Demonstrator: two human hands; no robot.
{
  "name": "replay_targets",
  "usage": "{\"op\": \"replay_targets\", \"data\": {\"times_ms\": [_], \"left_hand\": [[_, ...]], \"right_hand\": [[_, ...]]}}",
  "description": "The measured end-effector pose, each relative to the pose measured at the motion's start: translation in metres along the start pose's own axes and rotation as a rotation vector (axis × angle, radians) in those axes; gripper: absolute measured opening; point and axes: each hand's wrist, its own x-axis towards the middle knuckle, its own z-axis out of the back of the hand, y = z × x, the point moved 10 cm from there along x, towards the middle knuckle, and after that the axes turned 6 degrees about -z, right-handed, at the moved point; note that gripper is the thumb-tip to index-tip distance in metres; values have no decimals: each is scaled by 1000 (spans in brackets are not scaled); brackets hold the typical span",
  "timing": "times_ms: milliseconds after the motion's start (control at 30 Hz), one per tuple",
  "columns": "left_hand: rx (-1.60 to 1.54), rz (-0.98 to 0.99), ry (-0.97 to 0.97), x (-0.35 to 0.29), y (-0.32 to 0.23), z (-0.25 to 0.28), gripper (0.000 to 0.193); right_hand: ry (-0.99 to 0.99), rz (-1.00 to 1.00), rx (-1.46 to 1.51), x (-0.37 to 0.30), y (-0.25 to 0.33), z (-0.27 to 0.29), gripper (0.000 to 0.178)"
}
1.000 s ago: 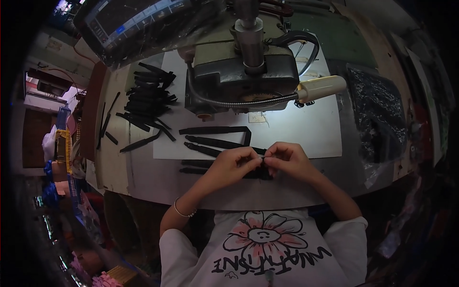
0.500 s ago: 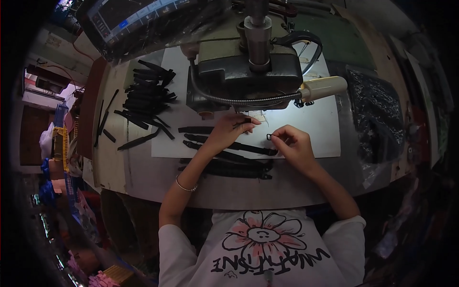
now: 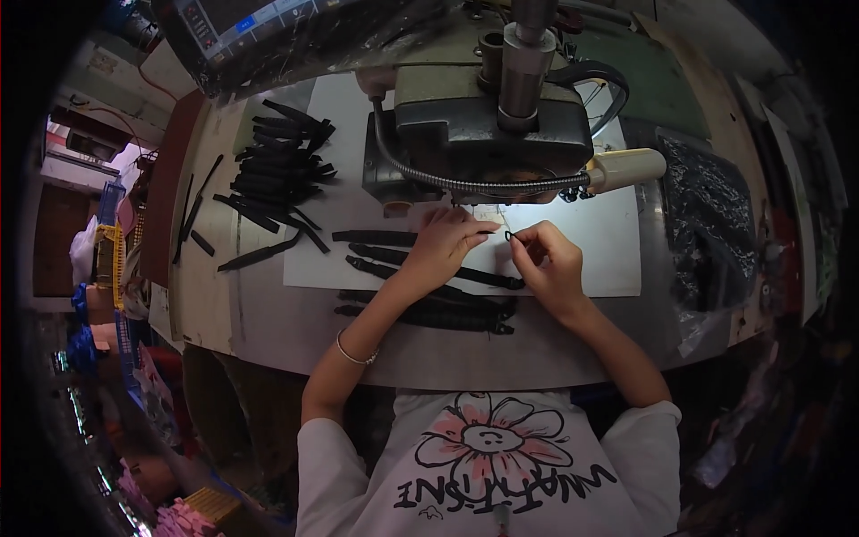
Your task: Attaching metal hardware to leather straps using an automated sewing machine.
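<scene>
In front of the sewing machine's head (image 3: 488, 134), my left hand (image 3: 446, 243) is closed, thumb and forefinger pinching the end of a black strap (image 3: 489, 233) that mostly hides behind the fingers. My right hand (image 3: 550, 264) pinches a small black ring-shaped buckle (image 3: 509, 235) just right of the strap end. A small gap separates the two hands. Under and beside my left forearm, several black straps (image 3: 376, 239) lie side by side on the white sheet (image 3: 586, 268). More black straps (image 3: 447, 315) lie together nearer to me, on the grey table.
A heap of black straps (image 3: 277, 166) sits at the left, with a few loose strips beside it. Clear plastic bags with dark contents (image 3: 707, 215) lie at the right. A plastic-covered screen (image 3: 259, 36) stands at the back left. A pale handle (image 3: 631, 168) juts from the machine.
The right hand has raised the buckle slightly, toward the machine and the left hand. My left hand has turned and shifted a little right, hiding more of the strap. The view has shifted slightly.
</scene>
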Motion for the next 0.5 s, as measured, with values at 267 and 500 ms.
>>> {"op": "replay_targets", "data": {"times_ms": [267, 500], "left_hand": [[-518, 326, 89, -1, 28, 11, 39], [-177, 333, 97, -28, 47, 35, 41]], "right_hand": [[-6, -74, 60, -4, -14, 6, 8], [175, 285, -110, -23, 48, -17, 13]]}}
